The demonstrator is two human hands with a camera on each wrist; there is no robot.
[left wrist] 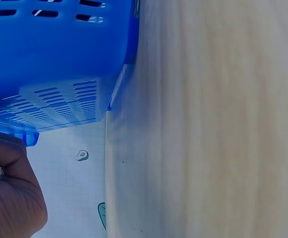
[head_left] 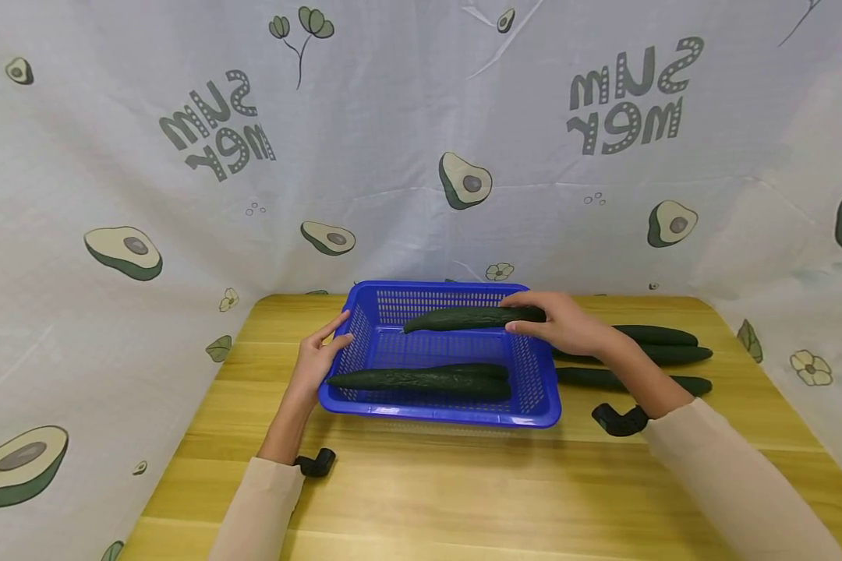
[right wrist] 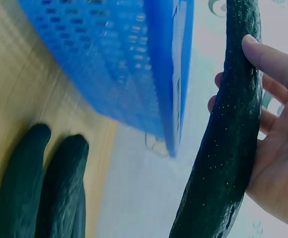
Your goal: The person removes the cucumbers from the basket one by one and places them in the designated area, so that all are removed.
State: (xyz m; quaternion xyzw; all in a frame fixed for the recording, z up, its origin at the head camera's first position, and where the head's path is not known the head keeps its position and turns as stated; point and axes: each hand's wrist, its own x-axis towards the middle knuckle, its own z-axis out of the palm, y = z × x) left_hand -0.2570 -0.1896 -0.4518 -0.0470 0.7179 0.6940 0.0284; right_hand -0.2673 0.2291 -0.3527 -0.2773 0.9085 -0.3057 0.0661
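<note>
My right hand (head_left: 561, 321) grips a long dark green cucumber (head_left: 463, 318) near its right end, holding it over the far part of a blue plastic basket (head_left: 449, 421). In the right wrist view the thumb lies along one side of this cucumber (right wrist: 218, 129) and fingertips show on the other. My left hand (head_left: 316, 362) holds the basket's left rim, thumb over the edge. The left wrist view shows its curled fingers by the rim, partly cut off by the frame. Two cucumbers (head_left: 421, 382) lie side by side along the basket's near wall.
Several more cucumbers (head_left: 663, 355) lie on the wooden table (head_left: 421, 491) to the right of the basket, partly behind my right forearm. A white cloth (head_left: 393, 156) with avocado prints hangs behind the table and around its sides.
</note>
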